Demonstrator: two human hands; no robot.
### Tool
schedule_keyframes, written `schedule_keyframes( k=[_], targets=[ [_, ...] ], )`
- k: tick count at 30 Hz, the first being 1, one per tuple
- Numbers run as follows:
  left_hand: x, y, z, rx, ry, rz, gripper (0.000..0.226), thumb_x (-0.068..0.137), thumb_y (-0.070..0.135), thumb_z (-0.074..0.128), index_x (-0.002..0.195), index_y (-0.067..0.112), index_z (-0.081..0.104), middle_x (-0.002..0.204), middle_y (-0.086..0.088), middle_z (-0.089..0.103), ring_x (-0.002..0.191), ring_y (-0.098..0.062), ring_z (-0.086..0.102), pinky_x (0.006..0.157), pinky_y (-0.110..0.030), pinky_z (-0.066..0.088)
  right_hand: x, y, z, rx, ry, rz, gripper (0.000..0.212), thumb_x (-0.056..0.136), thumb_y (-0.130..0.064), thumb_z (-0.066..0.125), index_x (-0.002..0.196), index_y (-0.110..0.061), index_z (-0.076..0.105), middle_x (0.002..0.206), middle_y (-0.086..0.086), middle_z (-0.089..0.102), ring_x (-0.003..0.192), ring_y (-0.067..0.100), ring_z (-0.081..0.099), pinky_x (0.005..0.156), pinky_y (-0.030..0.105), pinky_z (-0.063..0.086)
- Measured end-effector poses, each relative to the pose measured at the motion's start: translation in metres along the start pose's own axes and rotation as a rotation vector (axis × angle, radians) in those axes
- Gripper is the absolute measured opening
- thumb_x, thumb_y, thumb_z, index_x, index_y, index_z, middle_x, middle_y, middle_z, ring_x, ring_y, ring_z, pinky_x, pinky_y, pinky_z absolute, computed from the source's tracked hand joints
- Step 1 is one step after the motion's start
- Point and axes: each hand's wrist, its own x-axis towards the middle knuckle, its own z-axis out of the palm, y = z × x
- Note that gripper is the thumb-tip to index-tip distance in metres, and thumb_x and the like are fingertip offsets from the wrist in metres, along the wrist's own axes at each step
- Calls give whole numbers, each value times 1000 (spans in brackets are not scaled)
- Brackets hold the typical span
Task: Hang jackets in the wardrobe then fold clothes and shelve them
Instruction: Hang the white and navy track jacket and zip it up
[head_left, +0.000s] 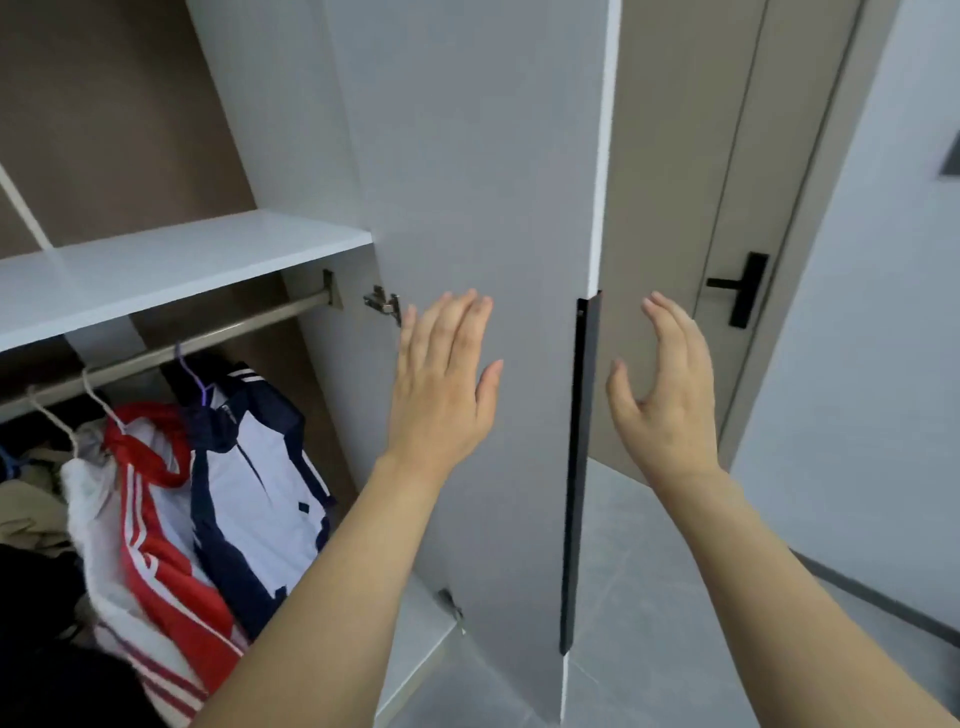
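The grey wardrobe door (488, 171) stands open in front of me, with a long black handle (579, 467) on its edge. My left hand (444, 384) is raised flat against the door's inner face, fingers straight. My right hand (667, 395) hovers past the door's edge beside the handle, fingers loosely spread, holding nothing. Inside, a navy and white jacket (260, 478) and a red and white jacket (150, 519) hang from the metal rail (208, 338), with other garments further left.
A white shelf (171, 260) spans the wardrobe above the rail. Door hinges (383, 302) show at the cabinet side. A beige room door with a black lever handle (740, 286) stands at the right, above a grey tiled floor (649, 597).
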Motion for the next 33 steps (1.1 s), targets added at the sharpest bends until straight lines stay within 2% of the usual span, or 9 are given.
schedule_keyframes(
  k=[6, 15, 19, 26, 33],
  targets=[
    [46, 146, 79, -201, -24, 176, 54, 94, 22, 59, 144, 4, 45, 145, -12, 47, 137, -33, 40, 118, -56, 21, 3, 97, -123, -192, 48, 109, 55, 88, -6, 59, 141, -4, 43, 147, 10, 43, 137, 25, 38, 115, 36, 30],
    [104, 330, 212, -312, -282, 380, 59, 95, 28, 58, 147, 7, 39, 146, -10, 44, 138, -29, 37, 122, -50, 14, -17, 253, -267, -455, 69, 355, 56, 88, -7, 59, 142, -8, 43, 147, 8, 43, 135, 24, 38, 112, 28, 24],
    [130, 397, 282, -382, -350, 460, 59, 97, 30, 54, 149, 8, 35, 147, -8, 41, 138, -28, 35, 122, -51, 13, -19, 323, -307, -534, 94, 470, 55, 89, -8, 59, 142, -9, 43, 147, 8, 43, 136, 25, 38, 114, 37, 29],
    [181, 530, 405, -607, -437, 605, 57, 98, 28, 52, 148, 9, 35, 148, -7, 39, 139, -27, 34, 122, -51, 12, -14, 435, -385, -672, 157, 676, 54, 89, -4, 58, 141, -3, 43, 148, 12, 43, 139, 27, 37, 116, 39, 27],
    [186, 732, 476, -856, -543, 819, 56, 99, 28, 52, 148, 9, 35, 149, -7, 38, 140, -26, 32, 122, -50, 10, -59, 502, -517, -886, 331, 933, 53, 87, -2, 58, 139, -3, 45, 146, 12, 44, 136, 26, 38, 113, 33, 27]
  ],
)
